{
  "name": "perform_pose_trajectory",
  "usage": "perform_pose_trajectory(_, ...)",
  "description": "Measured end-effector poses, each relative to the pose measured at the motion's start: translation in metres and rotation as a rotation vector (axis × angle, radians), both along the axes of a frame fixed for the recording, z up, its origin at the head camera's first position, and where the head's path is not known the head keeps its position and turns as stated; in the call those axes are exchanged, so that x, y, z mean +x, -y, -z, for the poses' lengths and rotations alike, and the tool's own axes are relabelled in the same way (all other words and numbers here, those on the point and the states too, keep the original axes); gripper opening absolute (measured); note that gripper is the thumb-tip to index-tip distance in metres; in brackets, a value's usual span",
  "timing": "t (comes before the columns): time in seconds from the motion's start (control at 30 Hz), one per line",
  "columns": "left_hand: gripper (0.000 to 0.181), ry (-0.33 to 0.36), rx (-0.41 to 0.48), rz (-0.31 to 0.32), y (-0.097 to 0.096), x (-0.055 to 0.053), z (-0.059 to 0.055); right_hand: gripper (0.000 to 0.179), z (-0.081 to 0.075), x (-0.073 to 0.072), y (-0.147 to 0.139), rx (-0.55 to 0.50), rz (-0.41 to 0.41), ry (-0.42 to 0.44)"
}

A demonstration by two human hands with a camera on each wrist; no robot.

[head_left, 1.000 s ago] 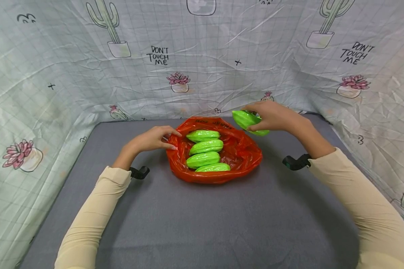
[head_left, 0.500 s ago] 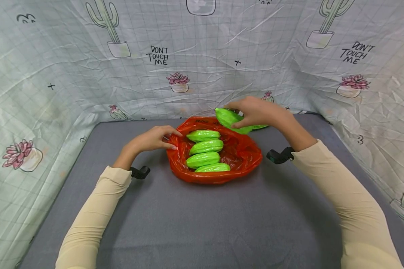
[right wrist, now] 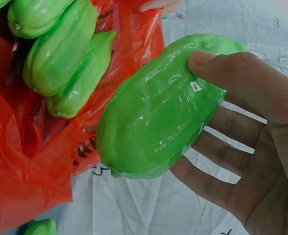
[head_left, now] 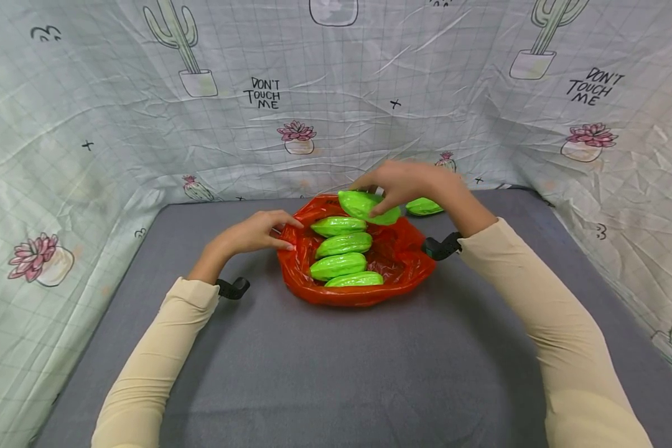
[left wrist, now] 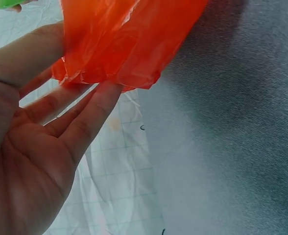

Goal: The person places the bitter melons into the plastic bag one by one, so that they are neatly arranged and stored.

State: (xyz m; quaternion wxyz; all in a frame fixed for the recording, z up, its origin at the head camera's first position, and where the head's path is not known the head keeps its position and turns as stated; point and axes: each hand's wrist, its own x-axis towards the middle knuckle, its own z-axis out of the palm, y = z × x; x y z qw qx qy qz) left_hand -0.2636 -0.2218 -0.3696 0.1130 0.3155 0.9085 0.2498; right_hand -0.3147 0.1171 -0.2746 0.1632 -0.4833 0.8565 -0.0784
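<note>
My right hand (head_left: 411,180) grips a bright green ridged fruit (head_left: 355,203), long and pointed at one end, above the back of an open red plastic bag (head_left: 347,296). In the right wrist view the thumb lies across this fruit's top side, with the fingers behind it. Several similar green fruits (head_left: 338,266) lie in a row inside the bag, toward its left half. My left hand (head_left: 252,233) pinches the bag's left rim between thumb and fingers; the left wrist view shows the thin red plastic (left wrist: 119,44) between them.
Another green fruit (head_left: 424,206) lies on the grey table (head_left: 336,367) behind the bag's right side, partly hidden by my right arm. A pale cloth (head_left: 347,81) printed with cacti surrounds the table at the back and sides.
My right hand has moved left with the green fruit, from beside the bag to over its back part. The fruit on the table behind has come into sight. My left hand stays put.
</note>
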Motion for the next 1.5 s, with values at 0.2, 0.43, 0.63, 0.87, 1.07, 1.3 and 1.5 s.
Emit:
perform_pose_trajectory(0.2, 0.05, -0.004, -0.004, 0.003, 0.001, 0.0, 0.001, 0.06, 0.006, -0.007, 0.007, -0.011, -0.039, 0.024)
perform_pose_trajectory(0.43, 0.05, -0.012, -0.002, 0.009, 0.001, 0.0, 0.001, 0.058, 0.014, -0.013, 0.015, -0.003, -0.071, 0.048)
perform_pose_trajectory(0.63, 0.051, -0.012, 0.006, 0.016, -0.002, 0.0, 0.001, 0.066, 0.019, -0.018, 0.022, 0.016, -0.052, 0.086)
perform_pose_trajectory(0.87, 0.05, -0.025, 0.005, 0.018, -0.003, -0.001, 0.002, 0.067, 0.029, -0.025, 0.03, 0.019, -0.075, 0.112)
perform_pose_trajectory(1.07, 0.052, -0.036, 0.005, 0.009, -0.001, 0.001, 0.002, 0.063, 0.037, -0.029, 0.038, 0.035, -0.109, 0.128)
perform_pose_trajectory(1.3, 0.054, -0.04, 0.016, -0.005, -0.001, 0.0, 0.001, 0.062, 0.05, -0.031, 0.046, 0.056, -0.12, 0.123)
perform_pose_trajectory(1.5, 0.055, -0.033, 0.023, -0.012, -0.002, 0.0, 0.001, 0.061, 0.058, -0.031, 0.053, 0.035, -0.117, 0.147)
